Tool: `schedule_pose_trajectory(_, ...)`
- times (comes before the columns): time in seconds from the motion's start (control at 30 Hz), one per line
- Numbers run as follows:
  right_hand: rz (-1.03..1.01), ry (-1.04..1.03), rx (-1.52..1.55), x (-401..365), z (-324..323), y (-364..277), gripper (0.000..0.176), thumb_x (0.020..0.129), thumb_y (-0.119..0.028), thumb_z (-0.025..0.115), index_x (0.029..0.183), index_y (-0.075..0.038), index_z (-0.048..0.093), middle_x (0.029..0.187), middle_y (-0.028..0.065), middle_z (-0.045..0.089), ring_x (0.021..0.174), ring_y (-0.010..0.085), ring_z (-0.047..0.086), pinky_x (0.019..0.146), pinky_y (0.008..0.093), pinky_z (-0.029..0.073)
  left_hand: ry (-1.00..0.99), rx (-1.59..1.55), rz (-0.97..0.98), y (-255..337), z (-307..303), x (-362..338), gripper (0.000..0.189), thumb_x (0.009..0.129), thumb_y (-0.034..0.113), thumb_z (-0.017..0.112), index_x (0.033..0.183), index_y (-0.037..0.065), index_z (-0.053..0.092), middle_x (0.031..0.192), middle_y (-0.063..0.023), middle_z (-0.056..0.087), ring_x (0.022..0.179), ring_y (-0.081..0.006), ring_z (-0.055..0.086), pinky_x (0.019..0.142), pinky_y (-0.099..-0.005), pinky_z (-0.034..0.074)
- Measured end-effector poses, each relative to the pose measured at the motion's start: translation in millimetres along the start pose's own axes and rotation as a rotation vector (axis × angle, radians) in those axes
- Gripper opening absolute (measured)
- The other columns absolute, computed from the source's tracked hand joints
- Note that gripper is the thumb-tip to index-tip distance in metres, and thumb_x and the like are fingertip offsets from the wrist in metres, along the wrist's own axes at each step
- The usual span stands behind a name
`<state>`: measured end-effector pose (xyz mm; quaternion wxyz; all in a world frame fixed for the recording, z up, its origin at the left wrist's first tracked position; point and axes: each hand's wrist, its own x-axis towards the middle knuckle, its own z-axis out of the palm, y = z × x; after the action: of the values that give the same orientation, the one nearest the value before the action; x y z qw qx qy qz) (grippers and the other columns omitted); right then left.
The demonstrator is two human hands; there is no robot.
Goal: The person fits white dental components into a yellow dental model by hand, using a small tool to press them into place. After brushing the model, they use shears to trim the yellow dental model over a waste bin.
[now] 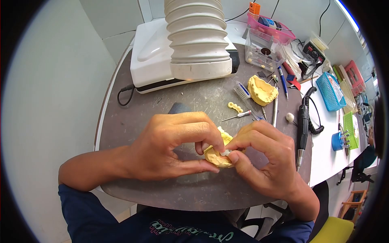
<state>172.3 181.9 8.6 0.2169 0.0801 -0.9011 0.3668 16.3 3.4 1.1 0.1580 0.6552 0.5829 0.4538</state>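
A yellow plaster dental cast is held over the near part of the bench, between both hands. My left hand is closed on its left side, thumb below and fingers above. From the right, my right hand pinches a small white tooth-like piece against the cast; the fingertips partly hide it. Just beyond the hands lie a small screwdriver and a short yellow row of teeth. A second yellow dental cast sits farther back, beside a blue-and-white bristle brush.
A white ribbed suction hose hangs in front of a white machine at the back. On the right lie a black handpiece with a coiled cord and a blue pen. Behind them stand a clear box and a blue basket.
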Motion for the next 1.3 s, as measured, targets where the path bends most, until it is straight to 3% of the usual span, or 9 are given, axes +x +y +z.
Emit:
schedule_pose_trajectory(0.47,0.012,0.024,0.024,0.8,-1.7,0.7,0.006,0.080,-0.004,0.071,0.085,-0.001,0.068,0.076,0.0102,0.063,0.070,0.0241,0.062,0.063,0.0335,0.048,-0.004,-0.002,0.003,1.8,-0.2,0.4,0.033,0.071,0.010,0.088,0.098,0.004,0.069,0.095,-0.0091,0.069,0.083,-0.0177,0.068,0.069,-0.0278,0.055)
schedule_pose_trajectory(0.67,0.107,0.038,0.187,0.2,-8.1,2.2,0.010,0.088,-0.007,0.070,0.091,0.002,0.070,0.085,0.0119,0.069,0.078,0.0203,0.066,0.070,0.0299,0.050,-0.015,0.084,0.074,5.0,3.6,-1.5,0.029,0.072,0.010,0.087,0.095,0.007,0.070,0.092,-0.0065,0.067,0.079,-0.0189,0.067,0.067,-0.0290,0.053)
schedule_pose_trajectory(0.73,0.281,0.012,0.391,-1.2,-8.8,0.7,0.014,0.091,-0.010,0.070,0.094,0.003,0.071,0.087,0.0110,0.070,0.082,0.0164,0.066,0.074,0.0285,0.050,-0.026,0.130,0.098,5.0,4.4,-2.3,0.028,0.072,0.010,0.086,0.094,0.008,0.070,0.092,-0.0056,0.067,0.078,-0.0193,0.067,0.066,-0.0297,0.053)
schedule_pose_trajectory(0.97,0.416,-0.004,0.588,-1.4,-13.4,-1.0,0.014,0.092,-0.011,0.070,0.097,0.001,0.073,0.091,0.0123,0.070,0.086,0.0155,0.065,0.077,0.0280,0.050,-0.086,0.164,0.126,1.5,1.5,-2.2,0.027,0.070,0.008,0.084,0.094,0.009,0.070,0.093,-0.0039,0.066,0.084,-0.0218,0.066,0.070,-0.0329,0.053)
schedule_pose_trajectory(1.03,0.199,-0.040,0.236,0.0,-15.4,1.2,0.012,0.089,-0.009,0.071,0.098,-0.002,0.074,0.094,0.0119,0.069,0.083,0.0152,0.066,0.073,0.0279,0.051,-0.112,0.193,0.099,2.7,-5.0,-1.3,0.027,0.070,0.008,0.084,0.093,0.008,0.070,0.094,-0.0038,0.066,0.086,-0.0224,0.065,0.072,-0.0336,0.053)
schedule_pose_trajectory(1.17,0.088,-0.001,0.075,0.2,-8.6,-3.0,0.011,0.085,-0.005,0.074,0.096,-0.004,0.074,0.101,0.0105,0.069,0.075,0.0149,0.067,0.062,0.0262,0.052,-0.090,0.291,-0.070,-2.4,-14.1,-2.5,0.027,0.071,0.008,0.084,0.093,0.007,0.068,0.097,-0.0053,0.067,0.091,-0.0237,0.065,0.077,-0.0346,0.052)
schedule_pose_trajectory(1.3,0.035,-0.065,0.038,-1.6,-1.2,0.4,0.012,0.085,-0.005,0.074,0.097,-0.003,0.073,0.102,0.0120,0.070,0.075,0.0181,0.069,0.064,0.0278,0.054,-0.109,0.266,-0.101,-1.5,-16.8,-3.3,0.029,0.071,0.009,0.084,0.095,0.006,0.068,0.098,-0.0070,0.067,0.091,-0.0240,0.065,0.078,-0.0338,0.053)
